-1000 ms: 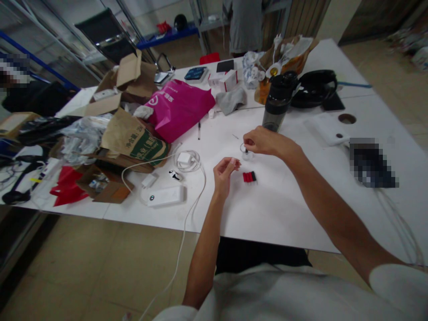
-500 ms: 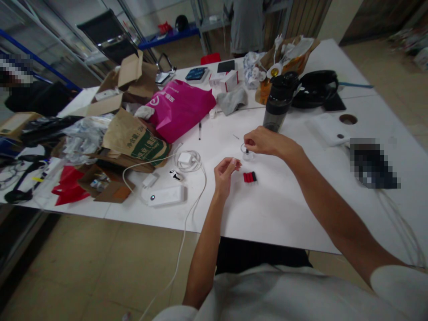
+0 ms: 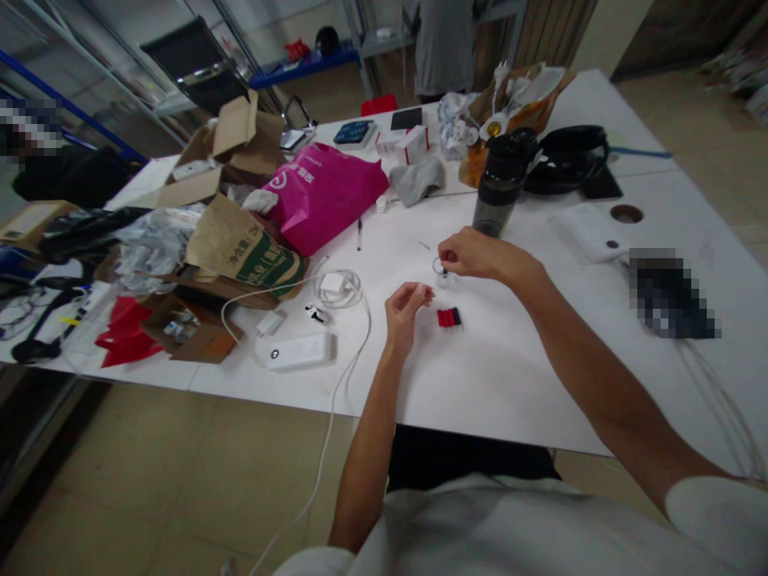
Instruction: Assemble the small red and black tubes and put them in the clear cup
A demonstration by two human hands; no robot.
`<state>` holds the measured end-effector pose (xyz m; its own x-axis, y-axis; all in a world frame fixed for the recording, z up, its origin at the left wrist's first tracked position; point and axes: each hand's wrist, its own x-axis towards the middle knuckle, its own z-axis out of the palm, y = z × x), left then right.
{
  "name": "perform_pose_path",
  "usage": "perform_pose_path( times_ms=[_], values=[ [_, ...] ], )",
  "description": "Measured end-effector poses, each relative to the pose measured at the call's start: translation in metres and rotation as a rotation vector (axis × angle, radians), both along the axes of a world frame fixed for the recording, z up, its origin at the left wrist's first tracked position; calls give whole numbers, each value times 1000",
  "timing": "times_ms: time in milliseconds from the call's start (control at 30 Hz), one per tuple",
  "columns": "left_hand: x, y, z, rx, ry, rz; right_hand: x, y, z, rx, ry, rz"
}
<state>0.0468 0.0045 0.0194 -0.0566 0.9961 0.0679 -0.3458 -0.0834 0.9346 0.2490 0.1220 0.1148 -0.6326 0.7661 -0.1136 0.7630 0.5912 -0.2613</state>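
Table (image 3: pixel 498 360): white, crowded with boxes (image 3: pixel 195 350) and bags (image 3: pixel 327 196) at left.
Right hand (image 3: pixel 473 253): pinching a dark piece (image 3: pixel 445 271) at the clear cup (image 3: pixel 447 282); a slip could drop it or tip the cup.
Left hand (image 3: pixel 406 310): curled near the red pieces (image 3: pixel 447 318), grip impossible to tell; a bump might scatter them.
Bottle (image 3: pixel 500 188): just beyond the right hand, limiting its reach.

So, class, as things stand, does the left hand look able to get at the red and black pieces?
Probably yes: the red and black pieces lie on the table beside the left hand, nothing visible stands between them, and the right hand is farther back.
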Motion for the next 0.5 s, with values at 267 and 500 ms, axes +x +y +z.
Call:
perform_pose_path(
  times_ms=[267, 500],
  values=[
    [1, 0, 1, -11, 21, 12, 0, -3, 4, -6, 9, -6],
    [1, 0, 1, -19, 23, 6, -2, -1, 1, -4, 10, 4]
  ],
)
